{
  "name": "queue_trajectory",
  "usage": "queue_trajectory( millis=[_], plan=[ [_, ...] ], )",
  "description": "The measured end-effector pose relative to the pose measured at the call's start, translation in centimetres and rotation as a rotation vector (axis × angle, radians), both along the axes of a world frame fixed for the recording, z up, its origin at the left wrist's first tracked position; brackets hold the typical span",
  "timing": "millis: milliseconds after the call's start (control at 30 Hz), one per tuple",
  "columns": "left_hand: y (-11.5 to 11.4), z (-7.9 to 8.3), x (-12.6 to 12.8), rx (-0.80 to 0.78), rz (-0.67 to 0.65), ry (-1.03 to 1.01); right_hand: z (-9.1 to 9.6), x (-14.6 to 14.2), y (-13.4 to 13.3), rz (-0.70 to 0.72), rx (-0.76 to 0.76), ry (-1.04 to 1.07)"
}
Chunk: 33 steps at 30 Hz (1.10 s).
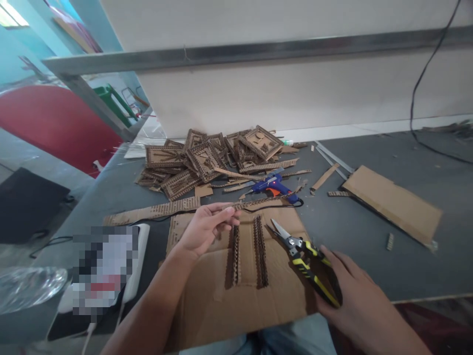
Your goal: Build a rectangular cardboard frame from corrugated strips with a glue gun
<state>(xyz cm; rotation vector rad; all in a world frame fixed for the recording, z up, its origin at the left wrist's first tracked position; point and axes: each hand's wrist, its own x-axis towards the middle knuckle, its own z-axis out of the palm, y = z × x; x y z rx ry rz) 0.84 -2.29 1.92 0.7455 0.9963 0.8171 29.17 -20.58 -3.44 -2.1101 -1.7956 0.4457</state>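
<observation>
Nearest, the right hand's (pixel 356 283) fingers are closed round the handles of the shears (pixel 303 266), whose slightly parted blades point away and leftward from them. Farther out, the left hand (pixel 210 224) pinches a narrow corrugated strip (pixel 264 201) that runs rightward and slightly away from its fingers, beyond the blade tips; past it, a blue glue gun (pixel 266 184) lies on the tabletop (pixel 406 158).
</observation>
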Motion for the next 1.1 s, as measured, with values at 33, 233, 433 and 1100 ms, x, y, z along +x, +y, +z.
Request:
queue_trajectory(
  millis=[33,233,433,1100],
  plan=[
    [0.1,-0.1,-0.1,-0.014,-0.005,-0.014,0.6,0.2,0.2,-0.009,-0.016,0.044],
    [0.1,0.1,0.0,-0.154,-0.003,-0.053,3.4,0.0,-0.6,0.023,-0.219,0.642],
    [-0.4,-0.2,0.6,-0.19,-0.041,-0.063,3.8,-4.0,-0.5,0.095,-0.276,1.04],
    [-1.1,0.4,0.8,-0.215,-0.204,-0.032,4.3,-6.4,2.4,0.099,-0.282,1.18]
  ],
)
